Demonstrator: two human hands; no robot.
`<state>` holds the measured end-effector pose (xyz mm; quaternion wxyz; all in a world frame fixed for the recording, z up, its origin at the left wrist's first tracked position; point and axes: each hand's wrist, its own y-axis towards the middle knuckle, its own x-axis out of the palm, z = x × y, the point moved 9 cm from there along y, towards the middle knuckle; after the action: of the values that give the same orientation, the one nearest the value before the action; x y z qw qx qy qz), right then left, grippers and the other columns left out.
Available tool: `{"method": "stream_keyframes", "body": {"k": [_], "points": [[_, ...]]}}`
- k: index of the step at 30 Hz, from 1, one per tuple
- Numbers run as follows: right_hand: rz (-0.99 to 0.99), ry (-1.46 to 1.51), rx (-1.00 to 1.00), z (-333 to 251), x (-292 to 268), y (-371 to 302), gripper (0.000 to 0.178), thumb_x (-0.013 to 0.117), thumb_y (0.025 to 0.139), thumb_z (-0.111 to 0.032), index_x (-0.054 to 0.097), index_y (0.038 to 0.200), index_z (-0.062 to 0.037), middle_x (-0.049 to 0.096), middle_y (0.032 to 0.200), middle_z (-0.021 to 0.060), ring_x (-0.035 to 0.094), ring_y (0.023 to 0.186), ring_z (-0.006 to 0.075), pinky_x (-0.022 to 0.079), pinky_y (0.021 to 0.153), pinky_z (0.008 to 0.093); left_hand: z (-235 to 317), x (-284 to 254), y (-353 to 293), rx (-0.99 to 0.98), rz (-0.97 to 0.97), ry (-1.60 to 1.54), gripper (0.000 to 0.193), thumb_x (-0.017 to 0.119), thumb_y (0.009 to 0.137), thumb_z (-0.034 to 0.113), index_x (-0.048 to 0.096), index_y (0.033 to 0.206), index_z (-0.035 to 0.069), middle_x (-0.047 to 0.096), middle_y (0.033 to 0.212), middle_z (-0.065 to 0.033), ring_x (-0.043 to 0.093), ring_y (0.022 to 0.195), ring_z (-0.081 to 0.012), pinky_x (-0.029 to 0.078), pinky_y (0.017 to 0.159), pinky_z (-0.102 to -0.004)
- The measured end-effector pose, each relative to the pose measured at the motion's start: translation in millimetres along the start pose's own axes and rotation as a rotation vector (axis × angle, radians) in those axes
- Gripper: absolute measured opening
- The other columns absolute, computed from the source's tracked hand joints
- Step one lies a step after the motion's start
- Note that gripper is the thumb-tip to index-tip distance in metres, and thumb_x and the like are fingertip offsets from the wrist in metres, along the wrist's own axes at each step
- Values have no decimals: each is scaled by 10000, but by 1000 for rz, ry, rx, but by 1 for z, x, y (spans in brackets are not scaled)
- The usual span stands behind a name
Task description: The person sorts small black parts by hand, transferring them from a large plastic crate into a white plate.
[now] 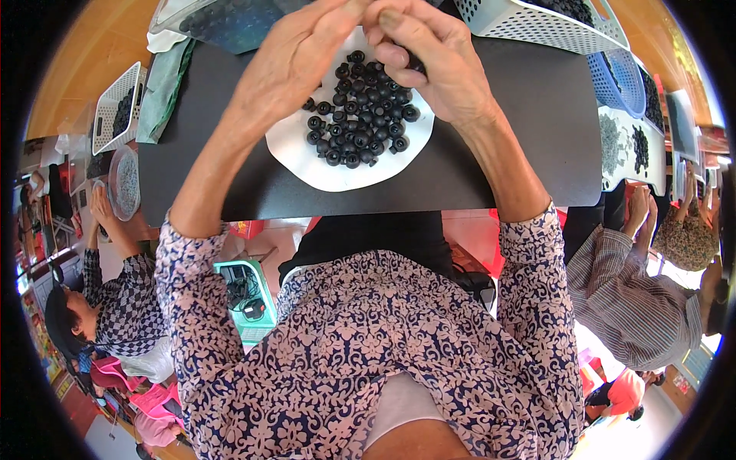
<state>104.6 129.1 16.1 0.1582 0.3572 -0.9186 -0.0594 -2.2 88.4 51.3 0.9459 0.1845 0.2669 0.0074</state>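
My two hands meet at the top edge of the view, above a white wavy-edged plate (337,178) holding a heap of small round black parts (364,115), some with ring-shaped openings. The fingers of my left hand (303,61) are pressed together, their tips against the right hand; what they pinch, if anything, is hidden. My right hand (437,65) is curled closed, and a small black part (416,63) shows between its fingers.
The dark table (529,146) carries a clear bin (230,27) and a white perforated basket (537,27) of black pieces. A green cloth bag (165,92) lies left; a blue basket (625,84) stands right. People sit on both sides. A teal crate (257,326) is below.
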Motion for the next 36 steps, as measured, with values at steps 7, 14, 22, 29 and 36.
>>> {"method": "stream_keyframes", "body": {"k": [7, 14, 22, 29, 36], "points": [[-34, 231, 87, 8, 4, -2, 290, 572, 953, -280, 627, 893, -2, 569, 821, 35, 466, 657, 49, 316, 450, 162, -11, -4, -40, 218, -198, 616, 207, 608, 793, 17, 600, 999, -7, 561, 1005, -126, 494, 1098, -324, 420, 930, -393], [-78, 28, 105, 6, 4, -4, 314, 582, 948, -301, 638, 870, -2, 562, 710, 22, 430, 585, 37, 318, 450, 176, -21, 8, -36, 138, -206, 823, 219, 654, 761, 46, 626, 970, -12, 513, 1005, -139, 466, 1101, -331, 428, 924, -413], [22, -216, 47, 7, -4, -6, 249, 601, 936, -257, 668, 987, -23, 611, 770, 12, 473, 619, 24, 383, 485, 161, -16, 15, -33, 105, -169, 753, 213, 663, 786, 99, 655, 962, -21, 558, 988, -156, 487, 1029, -319, 436, 907, -420], [33, -345, -23, 1, -3, -2, 199, 621, 922, -198, 661, 1002, -20, 585, 755, -12, 420, 571, 11, 311, 466, 173, -15, 10, -30, 191, -109, 769, 222, 633, 805, 99, 638, 994, -18, 590, 941, -145, 508, 1020, -298, 454, 872, -396], [1, -610, -218, -17, 13, -6, 279, 740, 777, -143, 668, 1032, -54, 623, 693, -7, 583, 675, 76, 488, 671, 242, -53, 1, -41, -413, -1, -500, 185, 617, 868, 138, 650, 991, 5, 664, 872, -47, 595, 844, -111, 466, 809, -264]]}}
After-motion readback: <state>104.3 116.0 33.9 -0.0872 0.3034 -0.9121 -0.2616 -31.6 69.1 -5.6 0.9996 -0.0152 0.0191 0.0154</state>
